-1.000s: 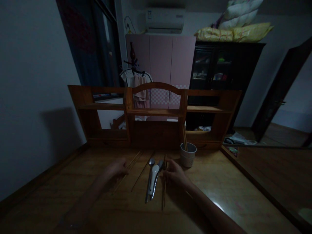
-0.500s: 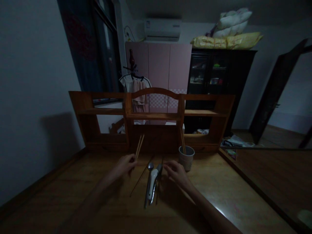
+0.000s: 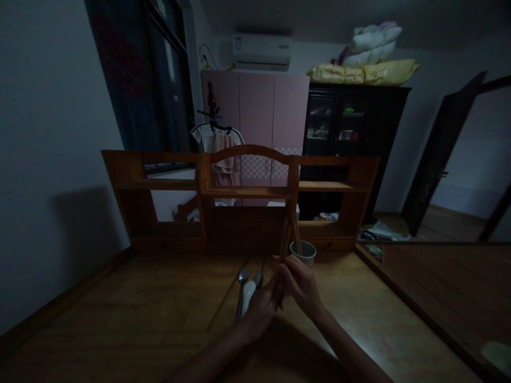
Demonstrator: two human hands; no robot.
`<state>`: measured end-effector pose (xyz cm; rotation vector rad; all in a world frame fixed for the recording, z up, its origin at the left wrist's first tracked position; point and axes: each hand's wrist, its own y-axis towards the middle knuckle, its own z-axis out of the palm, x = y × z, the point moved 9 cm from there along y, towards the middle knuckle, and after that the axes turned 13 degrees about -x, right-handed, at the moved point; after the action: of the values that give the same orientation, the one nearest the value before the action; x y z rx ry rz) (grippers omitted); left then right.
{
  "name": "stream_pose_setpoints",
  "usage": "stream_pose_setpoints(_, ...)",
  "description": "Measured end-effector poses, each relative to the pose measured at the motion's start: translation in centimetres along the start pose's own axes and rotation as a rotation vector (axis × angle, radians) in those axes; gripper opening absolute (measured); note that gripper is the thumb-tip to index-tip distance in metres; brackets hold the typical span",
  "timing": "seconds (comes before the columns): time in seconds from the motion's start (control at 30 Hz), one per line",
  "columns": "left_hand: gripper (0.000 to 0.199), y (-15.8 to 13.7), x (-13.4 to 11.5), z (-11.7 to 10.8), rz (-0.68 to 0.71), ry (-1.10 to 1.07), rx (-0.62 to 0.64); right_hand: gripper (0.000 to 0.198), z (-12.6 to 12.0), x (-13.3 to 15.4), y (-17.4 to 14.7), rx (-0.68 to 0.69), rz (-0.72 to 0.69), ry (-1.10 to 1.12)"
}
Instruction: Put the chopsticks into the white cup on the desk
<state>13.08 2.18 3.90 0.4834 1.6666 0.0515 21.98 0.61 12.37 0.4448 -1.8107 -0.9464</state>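
Two bare hands meet over the wooden desk (image 3: 171,314), right of its middle, and we record both on the same slim wooden chopsticks (image 3: 285,239). The left hand (image 3: 263,306) is closed around the lower part of the sticks; the right hand (image 3: 302,282) pinches them higher up between thumb and fingers. We see at least two sticks, standing nearly upright, tips pointing up; the fingers hide their lower stretch, so we cannot give an exact count. Just behind the right hand we note a pale cup (image 3: 308,259), its lower wall covered by that hand, with more chopsticks (image 3: 297,234) standing in it and leaning left. Left of the hands we list a metal spoon (image 3: 243,276), bowl away from us; close beside it lies a white spoon (image 3: 248,290), partly covered by the left hand and forearm. Beyond that we see the dark head of another metal utensil (image 3: 258,280), type unclear to us in the dim light. Farther left, a single thin stick (image 3: 227,302) lies slantwise on the desk. Across the rear edge we observe a wooden shelf unit (image 3: 247,191), and past it a pink wardrobe (image 3: 257,114) beneath a wall-mounted air conditioner (image 3: 261,52).
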Motion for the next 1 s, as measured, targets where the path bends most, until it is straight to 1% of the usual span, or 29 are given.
stream_pose_setpoints(0.13, 0.037, 0.1, 0.3, -0.8, 0.065, 0.077, -0.015, 0.026, 0.7, 0.0, -0.7, 0.035, -0.013, -0.011)
stream_pose_setpoints(0.27, 0.034, 0.4, 1.0, -1.0, 0.089, 0.055, -0.007, 0.021, 0.8, -0.4, -1.0, 0.02, -0.018, -0.035)
stream_pose_setpoints(0.47, 0.026, 0.4, 2.3, -0.9, 0.0, 0.009, 0.005, 0.019, 0.6, -1.3, -1.2, -0.013, 0.032, -0.068)
stream_pose_setpoints(0.63, 0.024, 0.3, 3.3, -0.4, -0.095, -0.024, 0.009, 0.021, -0.1, -1.6, -1.2, -0.077, 0.081, -0.066)
stream_pose_setpoints(0.73, 0.024, 0.3, 3.8, -0.3, -0.142, -0.021, -0.01, 0.022, -0.4, -1.5, -1.2, -0.099, 0.093, -0.067)
stream_pose_setpoints(0.8, 0.026, 0.3, 4.1, -0.3, -0.147, -0.012, -0.008, 0.021, -0.3, -1.5, -1.1, -0.093, 0.098, -0.057)
stream_pose_setpoints(0.9, 0.032, 0.3, 4.3, -0.3, -0.114, 0.015, 0.015, 0.018, -0.3, -1.7, -1.2, -0.087, 0.109, -0.043)
stream_pose_setpoints(1.0, 0.035, 0.2, 4.4, -0.5, -0.101, 0.025, 0.008, 0.016, -0.4, -1.9, -1.2, -0.091, 0.117, -0.04)
